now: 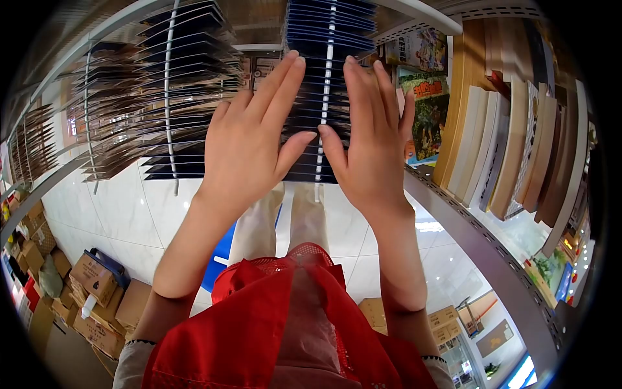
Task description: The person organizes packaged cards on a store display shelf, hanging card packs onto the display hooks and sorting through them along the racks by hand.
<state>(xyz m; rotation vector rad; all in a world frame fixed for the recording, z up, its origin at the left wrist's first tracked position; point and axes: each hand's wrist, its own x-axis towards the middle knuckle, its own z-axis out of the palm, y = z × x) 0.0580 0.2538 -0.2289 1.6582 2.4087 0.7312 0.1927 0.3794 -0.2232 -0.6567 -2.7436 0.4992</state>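
Observation:
A stack of thin, flat, dark blue packs (306, 31) hangs on a white rod (328, 71) in the middle of the head view. What is inside the packs cannot be made out. My left hand (246, 139) lies along the left side of this row, fingers stretched forward and thumb near the rod. Along the right side rests my right hand (370, 146), its fingers also extended and spread a little. Both thumbs almost meet over the rod. Neither hand grips a pack; the fingers touch or hover at the pack edges.
More packs (194, 39) hang on rods to the left. Upright books (473, 142) and picture-covered books (424, 97) stand to the right, beside a perforated metal shelf edge (479, 285). Cardboard boxes (94, 279) are piled at lower left on the tiled floor (123, 217).

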